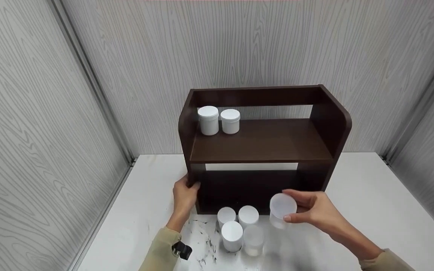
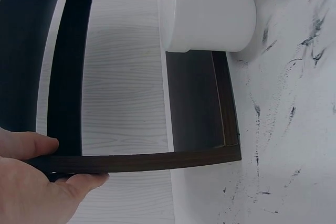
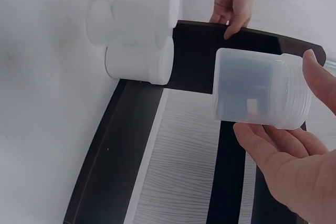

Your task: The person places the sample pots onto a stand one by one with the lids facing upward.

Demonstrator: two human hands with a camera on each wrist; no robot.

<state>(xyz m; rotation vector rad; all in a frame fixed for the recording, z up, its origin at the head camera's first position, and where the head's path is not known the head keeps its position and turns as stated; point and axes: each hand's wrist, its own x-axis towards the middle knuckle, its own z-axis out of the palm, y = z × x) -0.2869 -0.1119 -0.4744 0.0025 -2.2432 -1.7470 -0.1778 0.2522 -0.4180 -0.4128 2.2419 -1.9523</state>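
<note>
My left hand [image 1: 185, 196] grips the front edge of the left side panel of a dark brown two-tier shelf [image 1: 262, 141]. In the left wrist view, its thumb and fingers lie on either side of that panel [image 2: 152, 161]. My right hand [image 1: 319, 211] holds a translucent lidded jar [image 1: 281, 209] between thumb and fingers, raised in front of the lower tier. The right wrist view shows this jar [image 3: 252, 87] as see-through, with nothing visible inside.
On the upper tier, a taller white jar [image 1: 208, 121] and a shorter white jar [image 1: 230, 122] stand at the left. Several jars cluster before the shelf, including a white one [image 1: 232, 235] and a translucent one [image 1: 253, 241]. Dark scuffs mark the white table [image 1: 156, 203]; patterned walls [image 1: 239, 45] enclose it.
</note>
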